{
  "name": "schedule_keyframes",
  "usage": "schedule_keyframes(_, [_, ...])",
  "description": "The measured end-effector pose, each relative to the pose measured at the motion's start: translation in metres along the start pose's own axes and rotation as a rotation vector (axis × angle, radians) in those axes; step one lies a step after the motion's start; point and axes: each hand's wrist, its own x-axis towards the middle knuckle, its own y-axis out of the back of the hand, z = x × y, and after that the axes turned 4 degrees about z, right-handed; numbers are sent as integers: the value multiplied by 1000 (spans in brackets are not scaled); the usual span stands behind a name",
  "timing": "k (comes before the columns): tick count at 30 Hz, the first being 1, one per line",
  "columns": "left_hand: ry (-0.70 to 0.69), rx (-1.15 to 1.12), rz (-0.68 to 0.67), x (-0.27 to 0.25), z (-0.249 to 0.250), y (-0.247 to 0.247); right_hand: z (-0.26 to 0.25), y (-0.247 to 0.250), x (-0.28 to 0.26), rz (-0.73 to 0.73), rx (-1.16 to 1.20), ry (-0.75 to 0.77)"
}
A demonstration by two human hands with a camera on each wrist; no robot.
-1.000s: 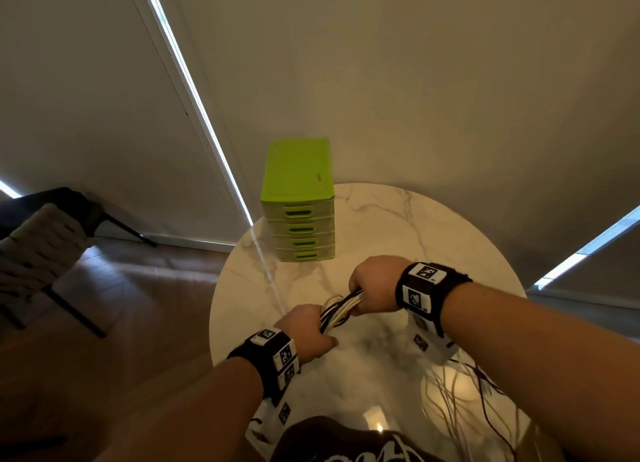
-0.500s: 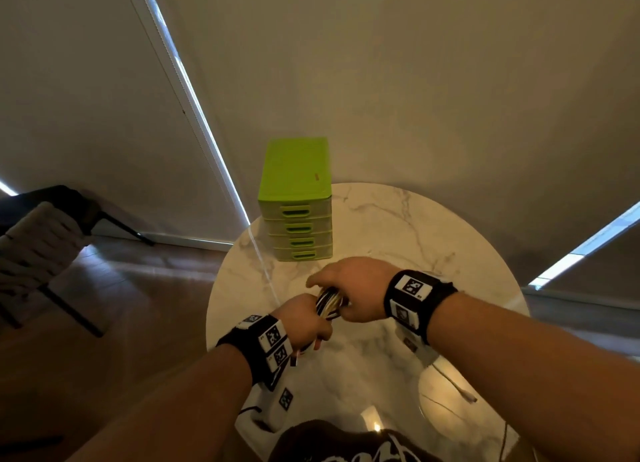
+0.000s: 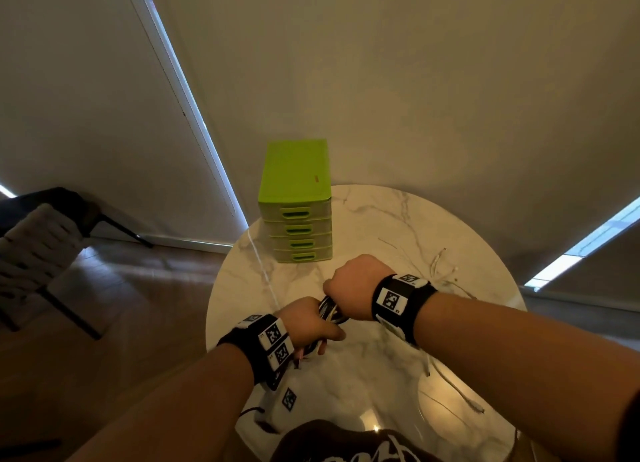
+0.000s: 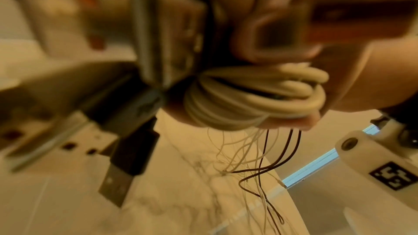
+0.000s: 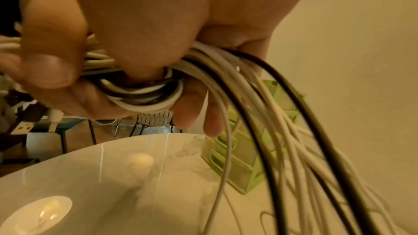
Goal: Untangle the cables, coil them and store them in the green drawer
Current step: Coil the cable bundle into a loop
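Right hand (image 3: 353, 288) above table centre, fingers curled tight round a bundle of cables (image 3: 330, 311); back of hand up. Left hand (image 3: 306, 325) just near and left of it, also gripping same bundle, thumb pointing right. Hands nearly touching, bundle bridging the gap.

Right wrist view: white and black cables (image 5: 144, 94) looped round the fingers (image 5: 194, 106), long strands falling away right and down toward tabletop. Left wrist view: cream-white coil (image 4: 255, 96) wound several turns, pressed in the grip; thin white and dark strands hanging below it; black USB plug (image 4: 126, 167) dangling at left, blurred.

Loose white cable ends (image 3: 446, 264) lying on marble table (image 3: 381, 219) to far right of right wrist; another white strand (image 3: 457, 392) trailing near right edge.

Green drawer unit (image 3: 296, 198) standing upright at far left edge of table, four drawers, all closed, well apart from hands. Seen again past the strands in right wrist view (image 5: 248, 158).

Black wristbands with printed markers on both wrists. Chair (image 3: 38, 250) on wooden floor, far left. Pale blinds behind.
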Motion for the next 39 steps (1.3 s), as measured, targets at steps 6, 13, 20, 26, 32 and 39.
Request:
schedule_keyframes(6, [-6, 38, 14, 0, -1, -1, -2, -3, 7, -83, -21, 70])
schedule_keyframes(13, [26, 60, -22, 4, 6, -7, -8, 0, 16, -174, -122, 62])
schedule_keyframes(20, [39, -7, -10, 5, 6, -8, 4, -3, 15, -109, -21, 68])
schedule_keyframes(26, [-43, -157, 12, 13, 12, -5, 43, -23, 1, 282, 509, 154])
schedule_keyframes(32, [38, -584, 178, 17, 0, 1, 48, -24, -24, 842, 686, -124])
schedule_keyframes(39, [76, -1029, 118, 10, 21, -4, 21, -59, -27, 189, 1385, -175])
